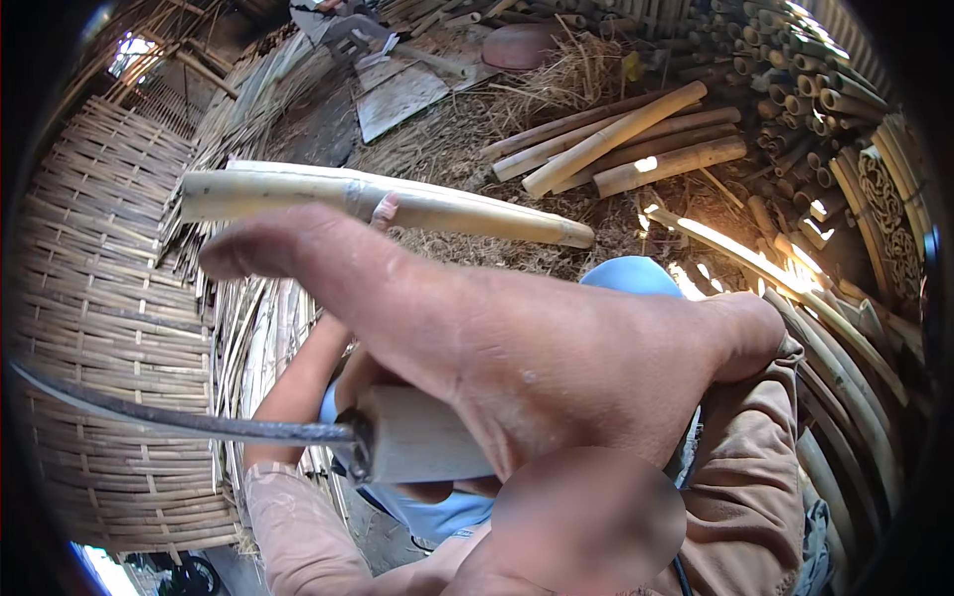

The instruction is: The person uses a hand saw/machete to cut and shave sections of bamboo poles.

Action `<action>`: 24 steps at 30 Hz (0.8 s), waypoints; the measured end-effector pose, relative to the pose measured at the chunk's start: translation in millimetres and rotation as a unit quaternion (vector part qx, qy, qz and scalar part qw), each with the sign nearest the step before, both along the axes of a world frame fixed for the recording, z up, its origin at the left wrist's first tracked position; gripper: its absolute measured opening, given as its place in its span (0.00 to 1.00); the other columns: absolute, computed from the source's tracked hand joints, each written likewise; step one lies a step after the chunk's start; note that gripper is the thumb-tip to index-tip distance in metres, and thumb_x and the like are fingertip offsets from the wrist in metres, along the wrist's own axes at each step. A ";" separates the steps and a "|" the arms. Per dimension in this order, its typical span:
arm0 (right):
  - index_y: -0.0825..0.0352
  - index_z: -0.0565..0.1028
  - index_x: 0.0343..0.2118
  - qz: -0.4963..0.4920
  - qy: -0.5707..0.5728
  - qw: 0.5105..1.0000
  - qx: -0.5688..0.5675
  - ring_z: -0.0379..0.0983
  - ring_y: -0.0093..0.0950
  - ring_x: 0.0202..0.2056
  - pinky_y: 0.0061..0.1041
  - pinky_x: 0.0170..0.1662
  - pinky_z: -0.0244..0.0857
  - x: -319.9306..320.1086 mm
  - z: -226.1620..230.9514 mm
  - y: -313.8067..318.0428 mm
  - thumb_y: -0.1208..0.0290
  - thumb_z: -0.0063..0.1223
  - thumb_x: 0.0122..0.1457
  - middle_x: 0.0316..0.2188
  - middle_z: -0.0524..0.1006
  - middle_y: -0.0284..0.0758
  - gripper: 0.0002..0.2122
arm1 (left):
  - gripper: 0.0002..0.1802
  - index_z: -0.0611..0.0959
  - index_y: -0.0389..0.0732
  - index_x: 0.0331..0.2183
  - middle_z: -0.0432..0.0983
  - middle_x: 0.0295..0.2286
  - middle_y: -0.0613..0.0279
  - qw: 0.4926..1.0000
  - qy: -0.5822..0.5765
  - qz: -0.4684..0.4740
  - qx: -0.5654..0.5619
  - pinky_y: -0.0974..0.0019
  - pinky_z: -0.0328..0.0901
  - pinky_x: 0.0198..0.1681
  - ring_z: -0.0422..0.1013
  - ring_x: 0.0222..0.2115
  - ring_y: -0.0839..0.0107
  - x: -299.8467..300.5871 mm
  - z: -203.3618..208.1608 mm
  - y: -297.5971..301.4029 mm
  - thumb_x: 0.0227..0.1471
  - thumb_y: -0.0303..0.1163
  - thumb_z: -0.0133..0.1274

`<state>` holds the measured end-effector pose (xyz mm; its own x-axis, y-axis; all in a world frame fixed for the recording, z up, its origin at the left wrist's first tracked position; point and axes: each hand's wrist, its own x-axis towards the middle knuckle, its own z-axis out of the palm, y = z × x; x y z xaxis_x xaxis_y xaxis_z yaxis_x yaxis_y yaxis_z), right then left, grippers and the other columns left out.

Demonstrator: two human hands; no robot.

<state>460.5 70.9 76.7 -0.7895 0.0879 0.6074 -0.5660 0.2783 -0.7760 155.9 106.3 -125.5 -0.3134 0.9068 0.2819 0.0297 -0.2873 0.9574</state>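
Observation:
My right hand (517,348) is raised very close to the view. Its fingers wrap around the pale thick handle (422,434) of a long-bladed knife, while the thumb stretches out to the left. From the handle a narrow, slightly curved dark blade (209,422) runs to the left edge. Beyond it, a length of bamboo (467,211) lies crosswise, pale along its upper edge. My left hand (386,210) grips this bamboo near its middle; only a fingertip or thumb shows, the rest being hidden behind the bamboo and my right hand.
A woven bamboo panel (109,328) covers the left side. Cut bamboo lengths (616,139) lie ahead on shavings, with stacked poles (795,70) behind at the right. Long split strips (845,358) curve along the right. A pale board (402,99) and reddish basin (519,47) are farther off.

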 end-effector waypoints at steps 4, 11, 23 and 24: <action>0.79 0.54 0.59 0.024 0.003 1.000 -0.011 0.76 0.42 0.45 0.35 0.46 0.74 -9.0 1.2 -4.9 0.45 0.77 0.41 0.44 0.74 0.55 0.54 | 0.28 0.72 0.42 0.51 0.75 0.41 0.63 0.998 -0.006 0.050 0.026 0.62 0.68 0.52 0.73 0.41 0.72 -22.0 -9.8 -3.3 0.49 0.20 0.66; 0.77 0.51 0.61 -0.012 -0.022 1.000 -0.001 0.76 0.46 0.45 0.38 0.46 0.75 11.5 2.5 -0.5 0.41 0.77 0.38 0.45 0.73 0.58 0.58 | 0.30 0.72 0.41 0.51 0.76 0.41 0.61 0.981 -0.049 0.105 0.154 0.63 0.68 0.52 0.74 0.42 0.72 26.9 34.8 12.0 0.48 0.18 0.66; 0.67 0.57 0.64 -0.417 -0.068 0.906 -0.037 0.77 0.27 0.36 0.25 0.37 0.74 25.4 -30.4 60.3 0.43 0.73 0.47 0.41 0.74 0.40 0.49 | 0.57 0.54 0.39 0.68 0.64 0.59 0.46 0.908 0.057 0.342 0.234 0.48 0.64 0.65 0.66 0.58 0.53 -28.6 141.2 -31.8 0.45 0.31 0.71; 0.66 0.58 0.63 -0.440 0.011 0.898 0.007 0.76 0.21 0.29 0.21 0.29 0.71 24.4 -34.2 67.7 0.46 0.71 0.51 0.31 0.75 0.34 0.45 | 0.54 0.55 0.38 0.67 0.66 0.58 0.46 0.904 0.075 0.342 0.246 0.47 0.63 0.66 0.67 0.57 0.54 -31.4 146.3 -35.0 0.47 0.32 0.70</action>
<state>484.9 138.7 42.5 -0.4055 0.6644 0.6278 -0.1374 0.6347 -0.7604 124.5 71.3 20.8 -0.6780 0.2688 0.6842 0.4801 -0.5429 0.6890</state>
